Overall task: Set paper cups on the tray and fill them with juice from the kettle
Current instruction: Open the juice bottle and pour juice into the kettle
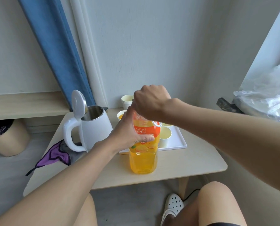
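A big orange juice bottle (143,159) stands upright on the small table (184,167). My left hand (127,132) grips its upper body. Over its top, my right hand (149,101) is curled round the cap, which is hidden. To the left stands a white kettle (95,128) with its lid flipped up. Behind the bottle lies a white tray (178,141) with paper cups (165,136) on it; one cup at the tray's far left (120,115) holds juice. A stack of empty cups (127,101) stands by the wall.
A purple and grey cloth (56,154) hangs off the table's left edge. A beige bin (7,139) sits on the floor at left. Crumpled plastic (266,95) lies on a surface at right. My knees and a white shoe (173,206) are below the table's front edge.
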`<state>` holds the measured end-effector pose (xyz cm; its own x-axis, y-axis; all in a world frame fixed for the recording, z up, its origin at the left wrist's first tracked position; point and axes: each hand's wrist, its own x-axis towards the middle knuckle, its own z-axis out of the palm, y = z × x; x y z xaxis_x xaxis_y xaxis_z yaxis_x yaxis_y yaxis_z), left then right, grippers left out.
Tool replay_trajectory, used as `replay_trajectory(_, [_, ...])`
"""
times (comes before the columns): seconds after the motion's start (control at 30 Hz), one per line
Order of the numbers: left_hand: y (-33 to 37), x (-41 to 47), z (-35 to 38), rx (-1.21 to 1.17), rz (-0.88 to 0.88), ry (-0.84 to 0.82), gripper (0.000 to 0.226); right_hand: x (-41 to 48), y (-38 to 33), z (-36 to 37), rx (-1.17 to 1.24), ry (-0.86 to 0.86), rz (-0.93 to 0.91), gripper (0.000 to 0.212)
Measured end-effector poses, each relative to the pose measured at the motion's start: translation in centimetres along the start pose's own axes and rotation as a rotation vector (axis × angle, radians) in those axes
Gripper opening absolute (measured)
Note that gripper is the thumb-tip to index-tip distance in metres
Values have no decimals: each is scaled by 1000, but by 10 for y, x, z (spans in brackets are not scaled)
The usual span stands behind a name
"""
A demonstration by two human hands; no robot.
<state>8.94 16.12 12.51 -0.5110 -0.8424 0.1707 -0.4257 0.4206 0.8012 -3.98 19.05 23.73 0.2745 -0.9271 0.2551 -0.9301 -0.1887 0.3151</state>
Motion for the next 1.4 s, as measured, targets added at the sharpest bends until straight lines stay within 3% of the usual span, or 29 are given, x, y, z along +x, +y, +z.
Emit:
replay_trajectory(0.13, [-2,1,1,-23,-12,-9,106,-8,16,-3,-19,26,-219,30])
replay_trajectory(0.23, [-1,2,2,1,-6,-2,107,-8,3,5,-25,89,-82,28])
replay_trajectory(0.3, [-1,1,1,20,9,-8,112,-3,-7,6,7,40,58,24])
replay_trajectory(0.57, [2,-6,4,-51,-9,19,91,-17,1,6,224,-90,31,35])
replay_trajectory(0.7, [-11,-36,22,-261,-94,107,111,-18,0,6,375,-56,183,30])
replay_trajectory(0.9, [6,-47,40,-244,-84,351,133,0,7,-46,457,240,504,30])
replay_trajectory(1.03, [29,-34,16,-236,-64,416,121,12,4,-71,498,326,506,41])
replay_trajectory(1.2, [29,-23,-15,-211,-64,427,109,1,11,-84,791,559,578,41])
replay_trajectory(1.3, [34,-15,-29,-278,-87,484,104,-18,7,-60,989,430,649,53])
replay_trajectory(1.4, [40,-8,-38,-304,-69,481,104,-22,-3,-31,1270,34,535,86])
